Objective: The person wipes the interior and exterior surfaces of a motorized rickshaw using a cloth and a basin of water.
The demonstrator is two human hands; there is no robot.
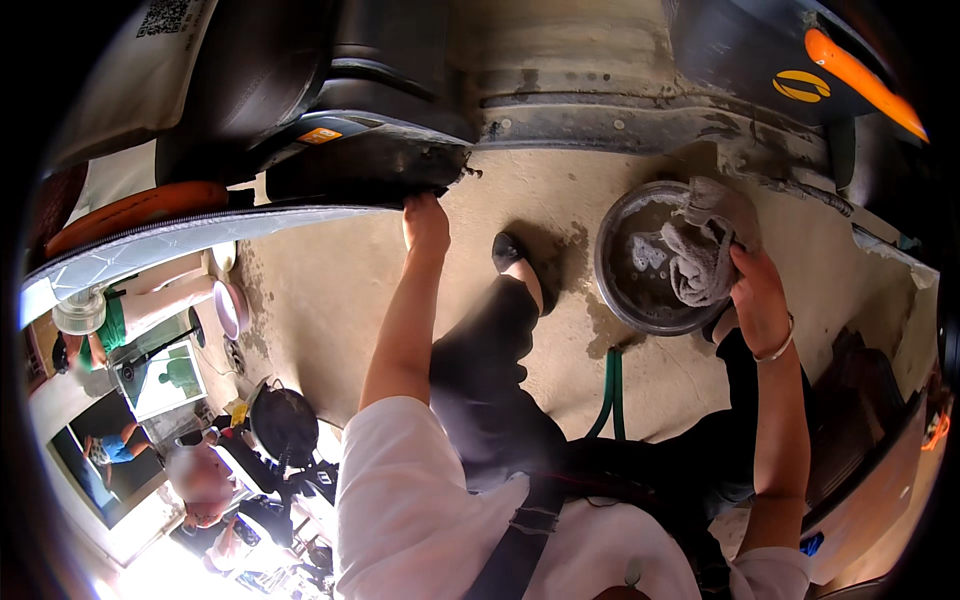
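My right hand [762, 298] is closed on a wet grey towel [698, 270], which lies bunched inside a round grey basin [607, 285] and partly over its far rim. Sudsy, murky water [645, 250] shows in the basin, with white foam on it. Off to the left, my left hand [427, 228] is up against the lower corner of a dark panel [350, 165], beside the end of a pale blue zip-edged cover [250, 218]. Its fingers curl in at that edge and their tips are hidden.
A green strap or hose [610, 395] lies on the floor near my legs. Ahead runs a dirty ledge [560, 125], with a dark panel with an orange bar [865, 85] at far right. At left are a person in green [110, 325], a pink basin [231, 309] and a black round seat [284, 422].
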